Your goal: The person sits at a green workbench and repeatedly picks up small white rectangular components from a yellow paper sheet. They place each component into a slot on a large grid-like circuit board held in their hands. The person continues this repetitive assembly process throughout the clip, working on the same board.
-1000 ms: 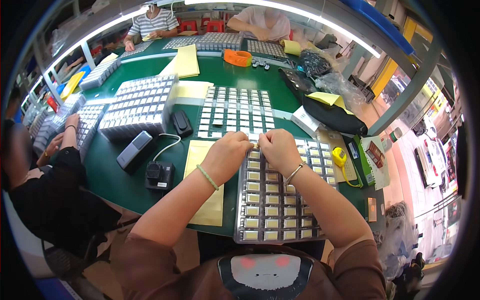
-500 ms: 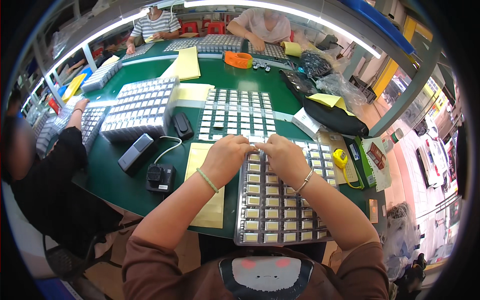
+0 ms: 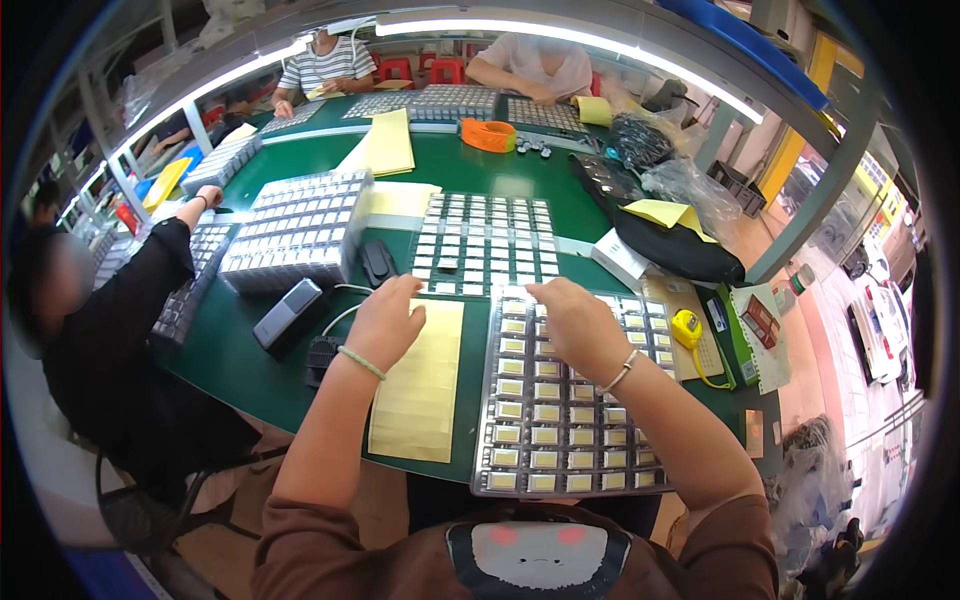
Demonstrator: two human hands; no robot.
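Note:
A clear plastic tray (image 3: pixel 487 430) of small rectangular parts with pale yellow faces lies before me, set in rows. My right hand (image 3: pixel 582 325) is over its far part, fingertips pinched near the top edge; what they hold, if anything, is too small to make out. My left hand (image 3: pixel 388 322) hovers left of the tray, at the upper left corner of a yellow paper sheet (image 3: pixel 415 400). Its fingers are curled loosely, the thumb apart, with nothing visible between them. Just beyond, a second tray (image 3: pixel 485 245) holds similar white-faced parts.
A tall stack of filled trays (image 3: pixel 295 235), a grey power bank (image 3: pixel 288 312) and a black device (image 3: pixel 322 358) with a cable stand left. A yellow tape measure (image 3: pixel 687 328) and green box (image 3: pixel 735 340) lie right. An orange tape roll (image 3: pixel 487 135) sits farther back. Other people work around the table.
My left hand has parted from my right and moved left, over the yellow paper. The right hand stays near the tray's far edge. The whole view has shifted slightly.

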